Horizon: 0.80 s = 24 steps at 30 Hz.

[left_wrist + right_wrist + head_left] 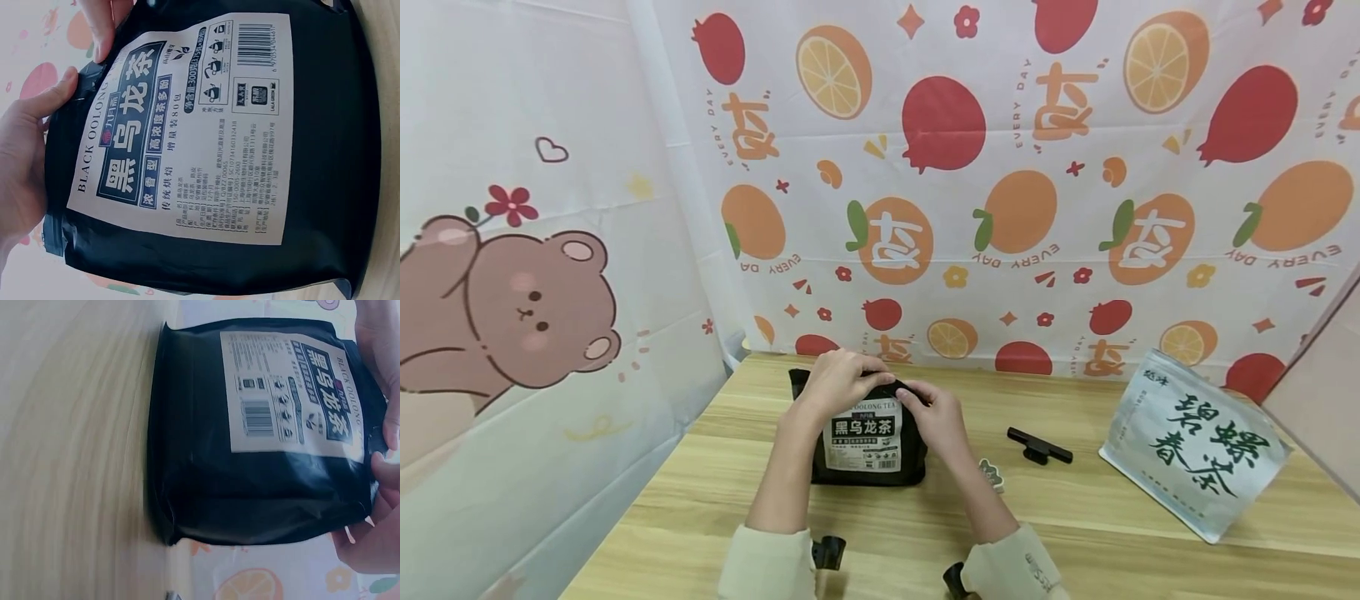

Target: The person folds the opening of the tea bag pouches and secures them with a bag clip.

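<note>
A black oolong tea bag (865, 437) with a white label stands upright on the wooden table (880, 533). My left hand (838, 379) grips the bag's top edge from the left, fingers curled over it. My right hand (934, 417) pinches the top edge at the right corner. The left wrist view shows the black bag (206, 156) filling the frame, with my left hand (31, 156) curled round its top. In the right wrist view the black bag (262, 431) stands on the table, and my right hand (378, 487) pinches its top.
A pale grey-white tea bag (1195, 446) leans at the right of the table. A black bag clip (1039, 447) lies between the two bags, and a small sticker-like piece (992, 473) lies beside my right wrist. Printed curtains (1000, 183) close in the back and left.
</note>
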Each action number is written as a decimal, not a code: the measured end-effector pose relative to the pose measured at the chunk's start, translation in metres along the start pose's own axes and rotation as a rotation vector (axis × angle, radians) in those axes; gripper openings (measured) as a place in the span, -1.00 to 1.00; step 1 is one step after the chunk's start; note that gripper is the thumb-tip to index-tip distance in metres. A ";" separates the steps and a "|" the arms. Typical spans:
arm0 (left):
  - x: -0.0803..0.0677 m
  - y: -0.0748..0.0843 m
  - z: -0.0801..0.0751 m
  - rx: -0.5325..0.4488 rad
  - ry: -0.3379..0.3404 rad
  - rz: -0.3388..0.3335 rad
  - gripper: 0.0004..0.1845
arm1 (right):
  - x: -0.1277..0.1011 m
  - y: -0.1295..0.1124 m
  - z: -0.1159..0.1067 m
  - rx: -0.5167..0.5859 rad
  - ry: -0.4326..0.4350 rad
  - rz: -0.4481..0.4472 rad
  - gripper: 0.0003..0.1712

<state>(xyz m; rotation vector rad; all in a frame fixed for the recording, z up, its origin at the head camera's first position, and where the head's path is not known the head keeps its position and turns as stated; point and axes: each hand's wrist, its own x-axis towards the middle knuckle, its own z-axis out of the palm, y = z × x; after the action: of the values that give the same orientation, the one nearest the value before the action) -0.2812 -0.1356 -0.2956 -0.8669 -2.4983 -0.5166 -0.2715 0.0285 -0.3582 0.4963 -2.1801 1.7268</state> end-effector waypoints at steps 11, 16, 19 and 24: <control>-0.007 0.002 0.008 0.109 0.083 -0.071 -0.85 | 0.006 0.003 0.011 0.012 0.138 0.024 -0.82; -0.012 0.006 0.010 0.109 0.093 -0.095 -0.76 | 0.003 0.005 0.012 0.015 0.181 -0.015 -0.86; -0.014 0.006 0.008 0.097 0.080 -0.102 -0.76 | 0.002 0.006 0.011 0.011 0.209 -0.019 -0.87; -0.011 0.006 0.011 0.079 0.113 -0.058 -0.84 | 0.004 0.008 0.008 0.012 0.231 0.000 -0.85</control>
<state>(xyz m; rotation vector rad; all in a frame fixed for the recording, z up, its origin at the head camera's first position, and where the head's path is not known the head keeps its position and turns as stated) -0.2729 -0.1317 -0.3089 -0.7171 -2.4296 -0.4692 -0.2788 0.0225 -0.3648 0.2834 -2.0091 1.7054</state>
